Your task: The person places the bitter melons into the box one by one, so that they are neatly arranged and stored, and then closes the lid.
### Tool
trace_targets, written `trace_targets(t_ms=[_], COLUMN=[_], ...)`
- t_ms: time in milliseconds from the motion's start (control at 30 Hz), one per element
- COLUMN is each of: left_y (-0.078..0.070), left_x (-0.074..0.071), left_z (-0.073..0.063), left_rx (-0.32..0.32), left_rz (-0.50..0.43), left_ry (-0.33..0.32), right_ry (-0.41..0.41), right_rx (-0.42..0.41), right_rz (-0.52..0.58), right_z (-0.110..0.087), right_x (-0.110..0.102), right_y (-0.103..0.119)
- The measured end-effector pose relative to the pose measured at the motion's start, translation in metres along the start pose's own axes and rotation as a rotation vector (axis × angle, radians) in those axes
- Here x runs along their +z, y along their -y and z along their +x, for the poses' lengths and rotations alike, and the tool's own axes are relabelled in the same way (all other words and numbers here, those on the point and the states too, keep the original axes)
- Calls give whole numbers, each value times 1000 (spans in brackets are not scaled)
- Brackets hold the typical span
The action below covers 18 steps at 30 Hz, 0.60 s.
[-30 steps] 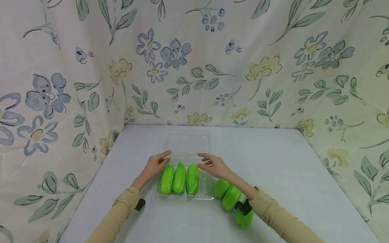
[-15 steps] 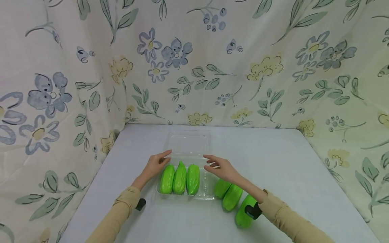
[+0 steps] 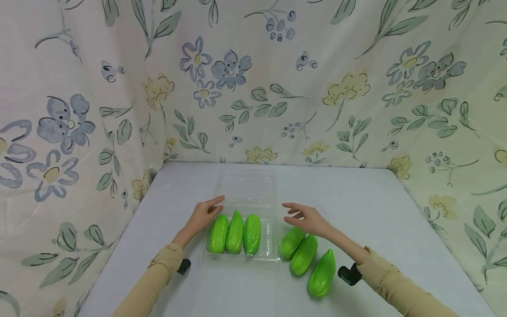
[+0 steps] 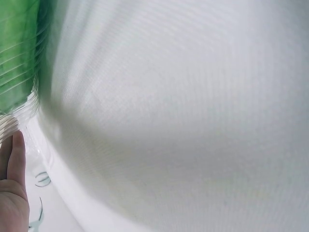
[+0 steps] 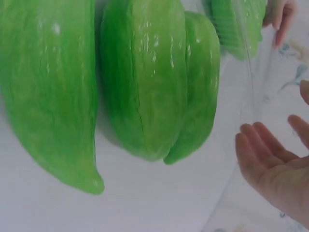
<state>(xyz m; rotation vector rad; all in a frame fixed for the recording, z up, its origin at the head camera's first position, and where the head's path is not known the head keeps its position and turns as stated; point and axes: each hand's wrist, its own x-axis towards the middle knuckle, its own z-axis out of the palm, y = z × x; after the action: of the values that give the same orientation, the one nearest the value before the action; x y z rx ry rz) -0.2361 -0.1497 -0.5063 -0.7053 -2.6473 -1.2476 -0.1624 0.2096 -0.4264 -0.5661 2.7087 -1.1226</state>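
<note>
A clear plastic clamshell container (image 3: 271, 240) lies with its lid (image 3: 246, 185) folded back. Three shiny green gourd-like vegetables (image 3: 235, 233) stand side by side in its tray, toward the left. At the back left corner, my left hand (image 3: 203, 215) rests its straight fingers against the container; the left wrist view shows its fingers (image 4: 17, 154) by the ribbed wall. My right hand (image 3: 310, 220), fingers loosely bent, holds nothing over the table, right of the container. Below it lie more gourd-like vegetables: one (image 3: 292, 242) by the tray, another (image 3: 304, 255) beside it, a third (image 3: 322, 274) nearer me.
A white-covered table (image 3: 348, 198) lies under everything. Flower-printed cloth (image 3: 269, 123) hangs behind the table and along both sides. Black wrist cameras (image 3: 350, 275) are strapped at both sleeves.
My right hand has drawn away to the right from above the tray, uncovering the loose vegetables that the forearm partly hid. My left hand stays at the container's corner.
</note>
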Motion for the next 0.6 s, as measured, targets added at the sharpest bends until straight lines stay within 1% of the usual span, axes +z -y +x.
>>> trace_targets(t_ms=[200,300,433,600], left_y=[-1,-1,0,1], left_x=[0,1,1,1], left_z=[1,1,1,1], left_rx=[3,11,11,0], left_rz=[-4,-6,-4,-1], left_ry=[1,0,0,4], right_ry=[28,51,119,217], right_rx=[50,86,148,233], right_rz=[-31,-23,4,51], right_z=[-9,-13,-19,-29], right_x=[-22,-33,-45,-54], right_y=[-12,-19,-24,-29])
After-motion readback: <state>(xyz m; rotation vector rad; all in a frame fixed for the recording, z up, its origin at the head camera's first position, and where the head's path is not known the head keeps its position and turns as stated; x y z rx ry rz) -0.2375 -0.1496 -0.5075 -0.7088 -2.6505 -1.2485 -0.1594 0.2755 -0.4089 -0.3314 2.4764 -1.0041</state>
